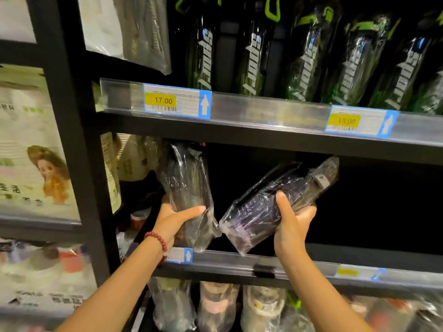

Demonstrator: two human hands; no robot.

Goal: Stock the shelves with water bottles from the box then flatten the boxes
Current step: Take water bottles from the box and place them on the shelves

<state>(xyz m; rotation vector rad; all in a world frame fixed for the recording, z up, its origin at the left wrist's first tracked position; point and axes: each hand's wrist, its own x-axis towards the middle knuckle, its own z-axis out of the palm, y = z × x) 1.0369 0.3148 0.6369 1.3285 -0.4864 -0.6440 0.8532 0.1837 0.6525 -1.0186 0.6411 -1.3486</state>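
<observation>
Two dark water bottles wrapped in clear plastic are at the middle shelf (311, 262). My left hand (176, 219), with a red bead bracelet on the wrist, grips the lower part of the left bottle (185, 183), which stands nearly upright at the shelf's left end. My right hand (291, 224) grips the right bottle (271, 204) around its middle; it is tilted, cap end up to the right, its base just above the shelf's front edge. The two wrappers almost touch. No box is in view.
The upper shelf (263, 109) carries several black and green sport bottles and price tags reading 17.00 and 19.00. Wrapped bottles (215, 305) fill the shelf below. A black upright post (72, 140) stands at the left, with packaged goods beyond it. The middle shelf is dark to the right.
</observation>
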